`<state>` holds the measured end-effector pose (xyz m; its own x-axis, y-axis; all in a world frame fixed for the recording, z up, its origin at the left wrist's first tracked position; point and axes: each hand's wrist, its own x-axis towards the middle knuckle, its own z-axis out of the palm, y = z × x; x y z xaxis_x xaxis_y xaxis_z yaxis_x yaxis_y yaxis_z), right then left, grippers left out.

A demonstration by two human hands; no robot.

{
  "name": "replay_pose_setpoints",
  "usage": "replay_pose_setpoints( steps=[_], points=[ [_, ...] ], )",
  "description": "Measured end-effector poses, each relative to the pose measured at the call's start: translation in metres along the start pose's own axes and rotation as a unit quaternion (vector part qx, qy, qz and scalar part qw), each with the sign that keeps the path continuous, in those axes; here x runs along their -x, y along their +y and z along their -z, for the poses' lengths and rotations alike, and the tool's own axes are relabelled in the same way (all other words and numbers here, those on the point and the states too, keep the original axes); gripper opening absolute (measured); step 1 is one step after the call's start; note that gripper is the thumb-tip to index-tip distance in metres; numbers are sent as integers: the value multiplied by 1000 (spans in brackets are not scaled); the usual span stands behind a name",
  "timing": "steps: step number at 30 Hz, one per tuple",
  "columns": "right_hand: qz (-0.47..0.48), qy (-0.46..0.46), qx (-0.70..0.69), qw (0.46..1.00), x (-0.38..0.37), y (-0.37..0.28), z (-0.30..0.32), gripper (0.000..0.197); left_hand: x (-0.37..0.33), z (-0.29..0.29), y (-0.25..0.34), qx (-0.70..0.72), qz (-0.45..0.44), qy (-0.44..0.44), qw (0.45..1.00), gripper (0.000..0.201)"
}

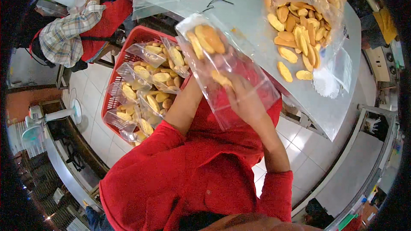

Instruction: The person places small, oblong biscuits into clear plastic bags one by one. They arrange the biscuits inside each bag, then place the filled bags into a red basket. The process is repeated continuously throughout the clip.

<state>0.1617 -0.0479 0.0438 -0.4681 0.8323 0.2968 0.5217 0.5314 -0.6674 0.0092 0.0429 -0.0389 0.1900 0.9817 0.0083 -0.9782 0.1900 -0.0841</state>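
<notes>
At about nine o'clock a white pedestal fan point(36, 122) stands on the pale tiled floor point(92, 94). Toward ten o'clock a co-worker in a plaid shirt and red apron point(77, 30) leans over the far end of the grey metal table point(252, 25).

Just left of centre sits a red plastic slatted crate point(114, 79), filled with clear plastic bags of yellow oval crackers point(147, 90) lying in a loose heap.

At the centre, the person's left hand point(201, 66) reaches up behind a clear plastic bag partly filled with yellow oval crackers point(227, 70); the bag covers the fingers, so whether they are curled or spread cannot be told. The bag is held in the air above the person's red lap, tilted with its closed end toward eleven o'clock (a few crackers gather there), between the crate and the table edge.

Just right of it, the right hand point(244, 98) is pushed into the bag's open mouth, fingers closed round a cracker point(221, 78) inside.

At one o'clock a large clear sack of loose yellow crackers point(306, 13) lies open on the table, several spilled beside it toward the near edge.
</notes>
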Motion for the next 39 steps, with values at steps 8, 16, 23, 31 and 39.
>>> replay_pose_setpoints(
  steps=[8,16,23,31,39],
  points=[
    [31,1,148,988,16,-3,3,56,28,27,43,-310,67,-17,948,98],
    [-38,91,57,994,24,38,-41,52,60,17,25,-463,83,44,881,73],
    [-67,104,-53,991,18,30,-53,47,78,16,19,-525,49,109,843,46],
    [-113,58,-137,982,18,16,-50,43,86,23,17,-561,31,118,819,51],
    [-78,-39,-188,978,16,10,-53,45,92,20,14,-456,59,148,876,66]
  ],
)
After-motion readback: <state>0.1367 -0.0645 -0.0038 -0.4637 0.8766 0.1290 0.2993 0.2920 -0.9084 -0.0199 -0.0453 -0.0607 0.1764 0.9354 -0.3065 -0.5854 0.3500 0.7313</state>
